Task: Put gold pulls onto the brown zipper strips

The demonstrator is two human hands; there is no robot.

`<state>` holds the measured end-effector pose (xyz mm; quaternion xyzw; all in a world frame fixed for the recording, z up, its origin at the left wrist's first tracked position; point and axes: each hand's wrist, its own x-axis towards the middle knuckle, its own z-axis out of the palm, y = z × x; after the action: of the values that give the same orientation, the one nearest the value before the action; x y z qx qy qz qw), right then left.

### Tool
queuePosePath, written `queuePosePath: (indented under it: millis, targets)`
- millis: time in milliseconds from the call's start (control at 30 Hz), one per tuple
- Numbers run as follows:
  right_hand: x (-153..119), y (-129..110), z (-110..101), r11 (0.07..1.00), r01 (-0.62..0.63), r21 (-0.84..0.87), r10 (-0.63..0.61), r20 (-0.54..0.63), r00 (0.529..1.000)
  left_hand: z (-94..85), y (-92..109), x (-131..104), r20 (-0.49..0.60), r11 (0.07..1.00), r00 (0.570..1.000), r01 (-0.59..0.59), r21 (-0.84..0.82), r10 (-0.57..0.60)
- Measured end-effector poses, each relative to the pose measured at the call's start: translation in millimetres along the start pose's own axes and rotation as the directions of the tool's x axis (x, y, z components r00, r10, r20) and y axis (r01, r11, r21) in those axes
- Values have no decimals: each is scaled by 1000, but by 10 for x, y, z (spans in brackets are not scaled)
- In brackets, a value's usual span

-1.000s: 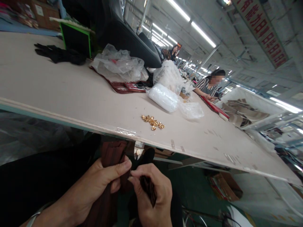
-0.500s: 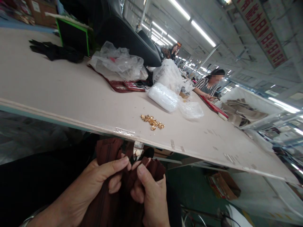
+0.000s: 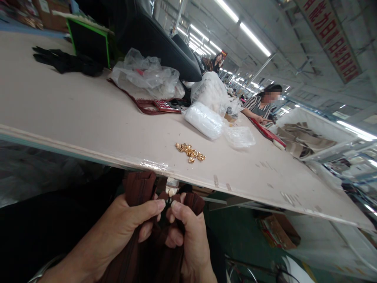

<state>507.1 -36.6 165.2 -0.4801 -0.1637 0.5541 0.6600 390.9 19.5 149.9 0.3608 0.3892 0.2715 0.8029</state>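
Brown zipper tape (image 3: pixel 138 188) hangs in folds below the table's front edge. My left hand (image 3: pixel 132 220) pinches one part of it between thumb and fingers. Close beside it, my right hand (image 3: pixel 188 228) grips another part, the two thumb tips nearly meeting. Just beyond the thumbs, a small metal holder (image 3: pixel 172 185) at the table edge has a gold-coloured piece (image 3: pixel 171 192) in it, with the tape ends close against it; whether they touch I cannot tell. A pile of gold-coloured metal pieces (image 3: pixel 191 152) lies on the table (image 3: pixel 88 118).
Clear plastic bags (image 3: pixel 204 120) and a red calculator (image 3: pixel 167 106) lie further back. Black cloth (image 3: pixel 67 63) rests at the left near a green-edged box (image 3: pixel 88 41). A person (image 3: pixel 262 104) works at the right. Under the table stands a cardboard box (image 3: pixel 282 232).
Both hands have brought the tape ends closer to the metal holder, and the thumb tips have come nearer the gold-coloured piece. The view has shifted slightly.
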Motion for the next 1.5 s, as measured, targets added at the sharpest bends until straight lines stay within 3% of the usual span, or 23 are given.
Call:
queuePosePath:
  millis: [467,767,867,967,1133,1233,1300,1367,1433,1500]
  targets:
    - [73,-12,35,1000,-11,-8,11,8,1000,34,24,34,-21,996,998,-66,67,67]
    - [130,-10,27,999,34,-40,-33,10,999,91,-6,78,-110,988,986,-112,109,124]
    - [151,-37,-17,992,38,-117,-36,20,999,112,14,77,-152,976,974,-144,165,169]
    - [157,-100,-66,948,86,-308,-87,12,996,105,26,60,-166,958,965,-164,233,205]
    - [130,-264,-33,788,222,-575,-228,64,972,76,43,33,-130,964,973,-158,216,188]
    - [97,-307,41,653,323,-685,-344,112,932,78,56,35,-143,982,979,-123,141,144]
    - [93,-306,93,501,387,-774,-458,142,877,79,59,43,-155,993,984,-75,91,88]
    - [124,-311,148,292,405,-866,-554,192,810,76,61,49,-155,998,987,-36,53,44]
    - [192,-346,210,91,364,-927,-625,231,746,76,69,51,-146,999,989,-29,26,32]
    - [283,-409,272,-26,308,-951,-674,244,697,89,91,49,-131,1000,991,-30,1,30]
